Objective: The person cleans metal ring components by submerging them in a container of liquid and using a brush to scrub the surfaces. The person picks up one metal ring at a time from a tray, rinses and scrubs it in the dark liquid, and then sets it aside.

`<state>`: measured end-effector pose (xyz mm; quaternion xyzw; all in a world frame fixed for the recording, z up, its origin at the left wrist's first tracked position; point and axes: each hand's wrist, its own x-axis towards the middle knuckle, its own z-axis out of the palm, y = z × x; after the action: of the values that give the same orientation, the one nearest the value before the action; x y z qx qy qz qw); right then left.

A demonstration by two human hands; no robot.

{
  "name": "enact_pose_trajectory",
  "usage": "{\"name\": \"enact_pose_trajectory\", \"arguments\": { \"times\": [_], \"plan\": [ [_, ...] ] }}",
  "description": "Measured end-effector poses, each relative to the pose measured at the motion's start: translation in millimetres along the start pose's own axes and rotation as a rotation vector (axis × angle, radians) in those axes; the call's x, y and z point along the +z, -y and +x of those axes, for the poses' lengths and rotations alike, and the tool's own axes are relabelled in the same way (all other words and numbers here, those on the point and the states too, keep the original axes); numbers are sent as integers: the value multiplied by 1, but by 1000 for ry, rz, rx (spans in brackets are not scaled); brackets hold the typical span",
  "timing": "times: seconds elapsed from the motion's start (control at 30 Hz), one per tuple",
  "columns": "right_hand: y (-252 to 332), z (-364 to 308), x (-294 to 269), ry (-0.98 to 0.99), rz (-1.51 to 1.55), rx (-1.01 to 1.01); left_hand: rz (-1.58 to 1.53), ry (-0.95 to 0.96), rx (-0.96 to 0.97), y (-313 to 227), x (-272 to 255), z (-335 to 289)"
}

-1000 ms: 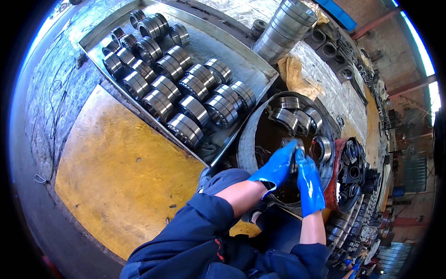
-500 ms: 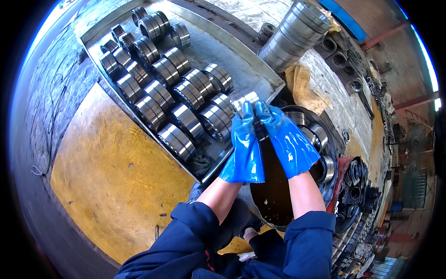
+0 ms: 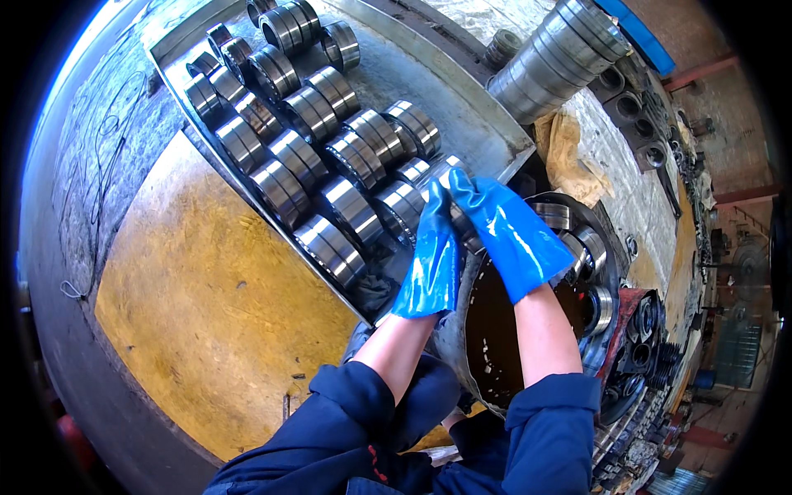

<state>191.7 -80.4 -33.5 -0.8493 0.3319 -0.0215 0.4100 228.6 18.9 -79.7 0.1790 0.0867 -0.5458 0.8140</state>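
Observation:
My left hand (image 3: 430,256) and my right hand (image 3: 510,235) wear long, shiny blue rubber gloves. Between them they grip a steel bearing (image 3: 460,221), with fingers closed around it and much of it covered by the gloves. It is held over the near right corner of a metal tray (image 3: 404,62). Rows of shiny steel bearings (image 3: 348,206) lie on their sides in that tray, the closest ones just left of my left glove. Below my right forearm is a round tub (image 3: 452,342) of dark brown liquid.
More bearings (image 3: 587,249) sit along the tub's right side. Beyond the tray's corner lie a tan glove or cloth (image 3: 569,157) and a tall ribbed metal cylinder (image 3: 561,62). Black ringed parts (image 3: 639,351) crowd the right. A worn yellow surface (image 3: 190,289) spreads at left.
The view has shifted, so tray and tub appear farther right. My hands are slightly more left relative to the tray, closer to the bearing rows, still gripping the bearing.

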Motion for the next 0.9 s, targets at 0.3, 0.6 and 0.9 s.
{"name": "enact_pose_trajectory", "arguments": {
  "times": [0.3, 0.6, 0.9],
  "plan": [
    [-10, -31, -15, -95, 33, -13, 92, -11, 254, 34, -24, 25],
    [-2, -50, -5, -66, 235, -61, 62, -91, 211, 40, -25, 2],
    [-16, -42, -17, -9, 244, 142, 122, -83, 224, 46, -30, 8]
  ]
}}
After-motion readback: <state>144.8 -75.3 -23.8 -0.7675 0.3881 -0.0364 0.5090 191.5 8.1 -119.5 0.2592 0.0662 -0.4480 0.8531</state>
